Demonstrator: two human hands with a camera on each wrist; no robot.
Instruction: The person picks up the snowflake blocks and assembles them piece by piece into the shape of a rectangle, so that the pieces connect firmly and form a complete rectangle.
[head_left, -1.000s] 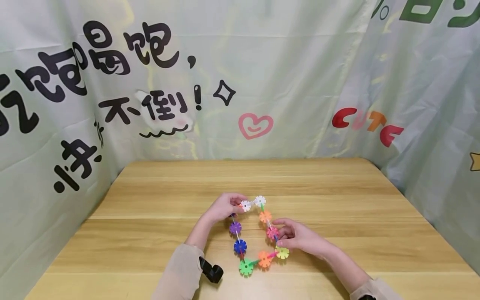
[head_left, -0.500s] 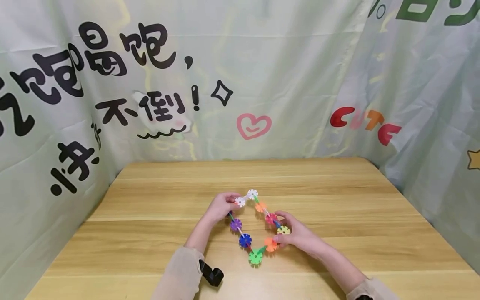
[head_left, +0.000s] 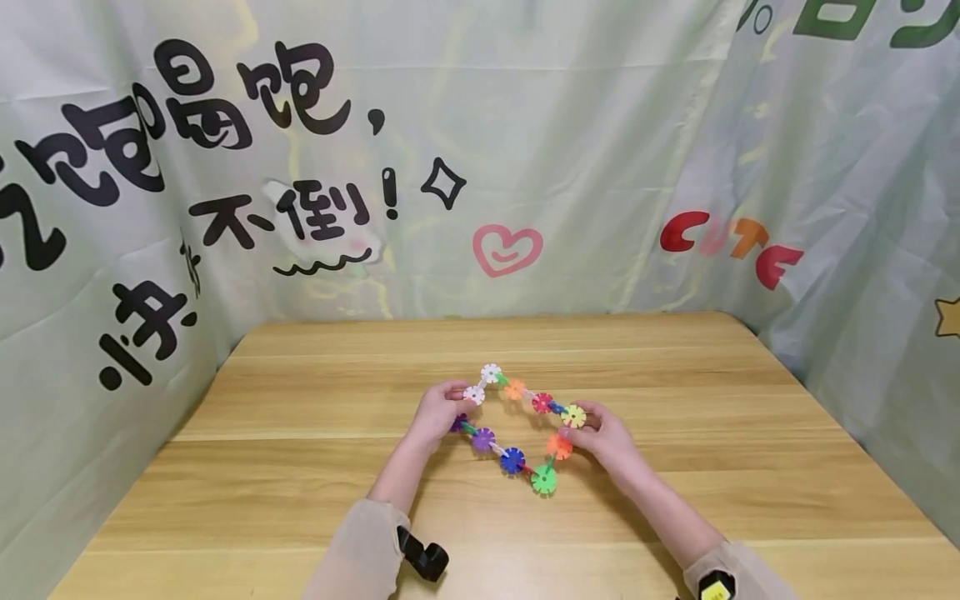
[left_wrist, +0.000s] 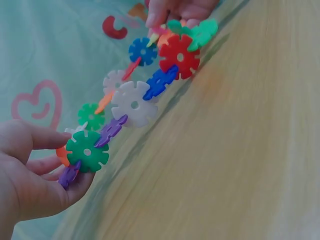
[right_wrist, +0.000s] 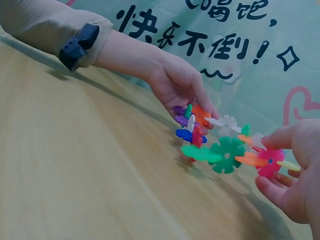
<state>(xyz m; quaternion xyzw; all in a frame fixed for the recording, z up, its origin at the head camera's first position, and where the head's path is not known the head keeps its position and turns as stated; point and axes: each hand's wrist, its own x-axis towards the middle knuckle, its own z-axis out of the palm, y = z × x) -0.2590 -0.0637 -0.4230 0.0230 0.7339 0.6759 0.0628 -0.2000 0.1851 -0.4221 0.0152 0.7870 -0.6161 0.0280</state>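
A closed ring of slotted plastic snowflake discs (head_left: 513,460) in many colours is held between my two hands, just above the tabletop. My left hand (head_left: 441,414) pinches its left end, near a white disc (head_left: 474,395) and a purple one. In the left wrist view the thumb and fingers close around a green disc (left_wrist: 87,152) and the pieces behind it. At the opposite end, my right hand (head_left: 606,435) pinches the ring between a yellow disc (head_left: 573,416) and an orange one (head_left: 559,446). A pink disc (right_wrist: 270,163) shows between those fingers in the right wrist view.
The wooden table (head_left: 315,500) spreads out around the hands. Behind it and along both sides hangs a pale printed curtain (head_left: 585,125). A black wrist camera (head_left: 424,557) sticks out from the left sleeve.
My right hand has moved up and away from me, carrying its end of the ring. The ring has swung round, its green near corner shifting right and farther off. My left hand keeps its hold.
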